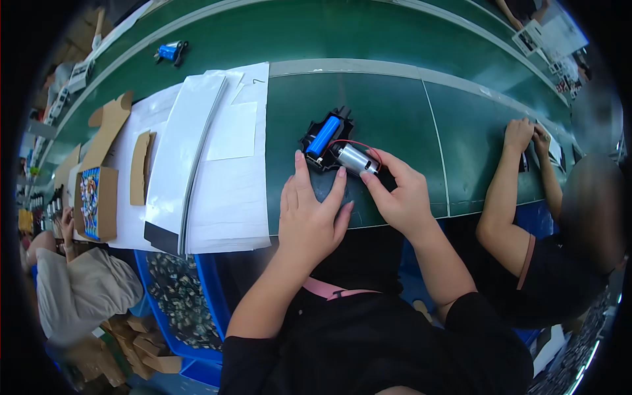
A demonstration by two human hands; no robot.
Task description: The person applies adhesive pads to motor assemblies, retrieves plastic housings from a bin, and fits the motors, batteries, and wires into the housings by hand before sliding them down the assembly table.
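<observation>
A black plastic housing [316,161] lies on the green table in front of me, with a blue cylindrical battery [323,136] set in it. Beside the battery is a silver cylindrical motor [356,158], tilted across the housing's lower right side, and a thin red wire [359,143] loops over it. My right hand [403,193] pinches the motor's right end between thumb and fingers. My left hand [311,207] rests at the housing's near edge, fingers spread, the index fingertip touching the housing and the thumb close to the motor.
White sheets and a glossy folder [186,151] cover the table at left, near a cardboard box [99,203] of small parts. Another blue-battery assembly [171,52] sits farther back. A blue bin [184,299] of parts stands below. A co-worker's hands [526,135] work at right.
</observation>
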